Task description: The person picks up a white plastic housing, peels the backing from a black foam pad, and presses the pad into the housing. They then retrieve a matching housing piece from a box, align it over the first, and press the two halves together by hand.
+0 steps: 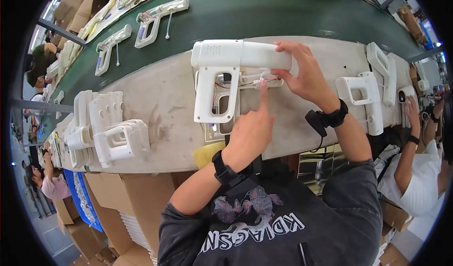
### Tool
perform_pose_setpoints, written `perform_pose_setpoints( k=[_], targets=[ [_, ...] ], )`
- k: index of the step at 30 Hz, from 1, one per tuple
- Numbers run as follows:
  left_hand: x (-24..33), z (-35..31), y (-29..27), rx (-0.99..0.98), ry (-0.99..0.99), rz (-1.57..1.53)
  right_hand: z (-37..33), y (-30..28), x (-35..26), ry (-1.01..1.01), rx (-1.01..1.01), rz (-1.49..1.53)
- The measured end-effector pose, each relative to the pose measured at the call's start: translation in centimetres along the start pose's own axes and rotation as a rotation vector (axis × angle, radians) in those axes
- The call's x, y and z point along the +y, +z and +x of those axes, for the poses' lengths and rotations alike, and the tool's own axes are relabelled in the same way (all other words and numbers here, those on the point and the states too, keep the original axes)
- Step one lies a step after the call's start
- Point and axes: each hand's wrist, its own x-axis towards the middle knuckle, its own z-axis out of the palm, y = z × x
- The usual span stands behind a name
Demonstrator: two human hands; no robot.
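Note:
A white pistol-shaped housing half (218,56) is tilted over its matching lower half (243,80), which lies on the work surface and shows red wires and a small motor-like part. My right hand (302,70) grips the upper shell at its barrel end, thumb beneath and fingers on top. From below, my left hand (250,131) reaches in with its index finger stretched out, touching a small white fitting (260,83) beside the wires. The other left fingers are curled, and nothing shows in them. Part of the lower half is hidden behind the upper shell.
White shells (120,129) stand nested at the left. More housings (365,96) lie at the right, near a co-worker's hand (411,108). Behind runs a green conveyor belt (236,11) carrying wired halves (160,20). A yellow pad (207,153) sits at the front edge.

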Motion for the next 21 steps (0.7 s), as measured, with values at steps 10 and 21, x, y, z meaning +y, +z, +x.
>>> perform_pose_setpoints(
  k=[10, 21],
  targets=[
    [-0.2, 0.4, 0.9, -0.007, -0.021, -0.399, -0.4, 0.6, 0.7, 0.021, -0.055, 0.066],
    [-0.7, 0.9, -0.2, 0.096, -0.01, -0.401, -0.4, 0.6, 0.7, 0.08, -0.049, 0.101]
  ],
)
